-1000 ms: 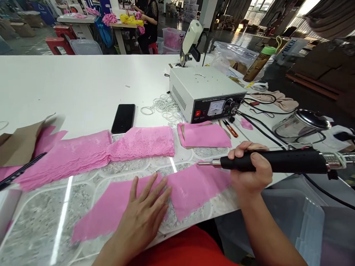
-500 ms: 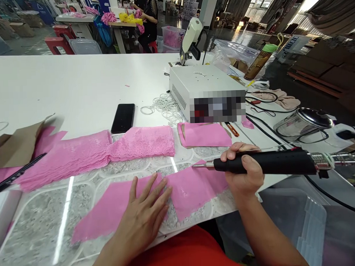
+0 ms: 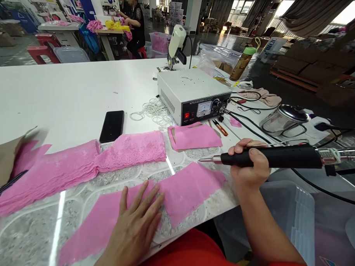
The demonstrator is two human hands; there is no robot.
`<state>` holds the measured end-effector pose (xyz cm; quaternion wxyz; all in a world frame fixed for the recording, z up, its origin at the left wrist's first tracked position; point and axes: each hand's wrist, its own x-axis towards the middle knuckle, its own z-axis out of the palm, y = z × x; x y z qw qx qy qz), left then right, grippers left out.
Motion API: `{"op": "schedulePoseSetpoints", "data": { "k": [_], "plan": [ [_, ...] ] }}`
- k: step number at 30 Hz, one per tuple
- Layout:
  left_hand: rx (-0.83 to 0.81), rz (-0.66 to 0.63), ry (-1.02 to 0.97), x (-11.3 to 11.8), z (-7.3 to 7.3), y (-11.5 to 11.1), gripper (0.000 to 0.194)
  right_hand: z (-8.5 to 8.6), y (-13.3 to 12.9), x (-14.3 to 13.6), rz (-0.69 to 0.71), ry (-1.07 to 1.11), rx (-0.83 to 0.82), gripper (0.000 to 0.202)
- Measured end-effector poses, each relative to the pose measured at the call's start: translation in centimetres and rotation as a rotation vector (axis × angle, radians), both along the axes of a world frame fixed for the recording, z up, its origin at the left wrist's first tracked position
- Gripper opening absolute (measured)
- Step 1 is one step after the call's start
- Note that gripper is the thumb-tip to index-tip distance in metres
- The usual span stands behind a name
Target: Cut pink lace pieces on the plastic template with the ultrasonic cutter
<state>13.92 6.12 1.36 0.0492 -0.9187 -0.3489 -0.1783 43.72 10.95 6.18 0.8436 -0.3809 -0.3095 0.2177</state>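
My left hand [image 3: 136, 218] lies flat with fingers spread on a pink fabric piece [image 3: 94, 221], its fingertips near the inner edge of a second pink piece [image 3: 189, 192]. In my right hand [image 3: 251, 163] is a black handheld ultrasonic welder [image 3: 289, 158], held level with its thin metal tip pointing left. That tip is just above the far edge of the second piece; I cannot tell whether it touches. Beyond my hands lie a long stack of pink fabric [image 3: 47, 168] and a lace-edged pink stack [image 3: 134, 150].
A control box [image 3: 190, 84] with a meter stands behind, cabled to the right. Near it are tangled white cords [image 3: 156, 110], a phone [image 3: 112, 126], folded pink fabric [image 3: 198, 137], an orange cutter [image 3: 220, 127] and a lidded glass jar [image 3: 284, 117]. A plastic bin [image 3: 285, 210] sits below the table edge.
The welder's tip has moved off the second pink piece, right and toward its far edge. My left hand stays on the fabric. The view has turned slightly right.
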Motion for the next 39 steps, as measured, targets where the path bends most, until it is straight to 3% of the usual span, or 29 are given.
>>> {"op": "schedulePoseSetpoints", "data": {
  "k": [24, 33, 39],
  "plan": [
    [0.026, -0.029, -0.008, 0.1, 0.5, 0.5, 0.046, -0.3, -0.8, 0.6, 0.044, -0.091, -0.007, 0.006],
    [0.011, -0.043, -0.034, 0.0, 0.4, 0.7, 0.05, -0.1, -2.9, 3.2, -0.042, -0.049, -0.035, 0.011],
    [0.015, -0.056, -0.023, 0.1, 0.5, 0.7, 0.05, -0.1, -3.1, 3.4, -0.066, -0.042, -0.037, 0.009]
  ]
}}
